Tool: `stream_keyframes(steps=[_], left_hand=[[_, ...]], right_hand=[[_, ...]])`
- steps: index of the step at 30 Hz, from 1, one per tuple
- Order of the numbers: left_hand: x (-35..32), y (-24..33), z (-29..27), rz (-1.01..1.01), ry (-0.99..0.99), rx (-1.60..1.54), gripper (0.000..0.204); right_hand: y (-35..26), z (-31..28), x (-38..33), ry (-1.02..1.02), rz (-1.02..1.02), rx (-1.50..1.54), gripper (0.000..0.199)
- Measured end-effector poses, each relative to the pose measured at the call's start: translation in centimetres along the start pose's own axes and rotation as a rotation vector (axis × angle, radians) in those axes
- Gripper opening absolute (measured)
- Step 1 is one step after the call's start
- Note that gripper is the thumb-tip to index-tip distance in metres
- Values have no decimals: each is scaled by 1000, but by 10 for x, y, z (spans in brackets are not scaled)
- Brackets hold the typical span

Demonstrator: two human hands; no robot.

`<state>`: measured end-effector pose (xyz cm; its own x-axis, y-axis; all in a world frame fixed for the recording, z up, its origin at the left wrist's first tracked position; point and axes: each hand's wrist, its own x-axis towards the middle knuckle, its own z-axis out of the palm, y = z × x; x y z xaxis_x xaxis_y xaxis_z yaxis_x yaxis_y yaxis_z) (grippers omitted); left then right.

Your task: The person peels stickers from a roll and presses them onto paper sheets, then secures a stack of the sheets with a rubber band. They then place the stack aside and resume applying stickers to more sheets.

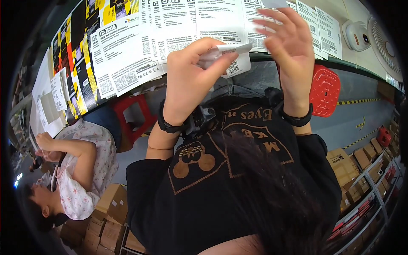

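Observation:
My left hand (189, 76) pinches a white printed paper sheet (244, 48) between thumb and fingers, at the near edge of the table. The sheet is bent over, and part of it hides inside the hand. My right hand (293, 55) is raised to the right of it, holding nothing, with its fingers apart and their tips blurred by motion. Beneath and beyond both hands lie overlapping white printed sheets (170, 25), spread in rows along the table.
Black-and-yellow printed packaging (80, 63) lies at the left of the table. A white fan (382, 44) and a small white device (357, 36) stand at the far right. A red stool (325, 91) is below the table edge. Another person (85, 157) sits at left, near cardboard boxes (111, 202).

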<state>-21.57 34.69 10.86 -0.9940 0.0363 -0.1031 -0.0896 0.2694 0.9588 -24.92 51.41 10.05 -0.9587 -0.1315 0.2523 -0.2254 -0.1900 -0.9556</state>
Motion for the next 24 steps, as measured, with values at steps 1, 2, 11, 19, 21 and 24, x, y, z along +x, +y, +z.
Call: stream_keyframes(steps=[1, 2, 11, 19, 21, 24], left_hand=[[1, -3, 0, 61, 12, 3, 24], [1, -5, 0, 123, 25, 7, 23], [9, -14, 0, 421, 30, 191, 23], [5, -9, 3, 321, 14, 70, 14], [6, -12, 0, 349, 12, 118, 15], [6, -16, 1, 408, 0, 204, 18]], right_hand=[[-2, 1, -1, -26, 90, 77, 43], [-1, 0, -2, -27, 89, 78, 43], [2, 0, -6, -87, 99, -99, 53], [8, -17, -1, -23, 156, -44, 52], [15, -24, 5, 93, 147, -150, 51], [26, -15, 17, 126, 171, -44, 46]])
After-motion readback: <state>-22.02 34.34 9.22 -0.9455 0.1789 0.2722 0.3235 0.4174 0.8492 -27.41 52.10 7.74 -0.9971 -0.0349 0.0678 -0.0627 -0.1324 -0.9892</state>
